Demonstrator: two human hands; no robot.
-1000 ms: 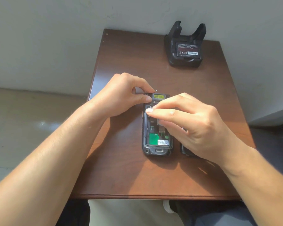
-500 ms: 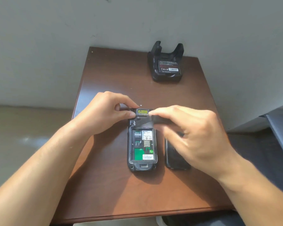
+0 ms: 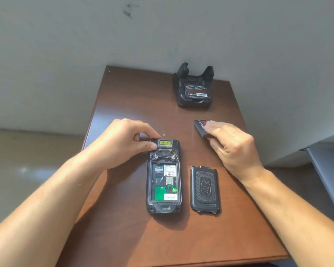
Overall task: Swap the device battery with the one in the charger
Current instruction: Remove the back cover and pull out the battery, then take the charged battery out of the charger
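Above the table (image 3: 123, 237), the right hand (image 3: 233, 149) grips the battery (image 3: 201, 128) under its fingers; the left hand (image 3: 123, 143) pinches the device (image 3: 164, 178).

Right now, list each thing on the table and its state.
Device: face down, battery bay open and empty.
Back cover: off, flat beside the device.
Charger: holds a battery.
Removed battery: gripped in the right hand.
Left hand: pinching the device's top.

Opened device (image 3: 164, 178) lies face-down; spare battery (image 3: 196, 90) sits in charger (image 3: 193, 87).
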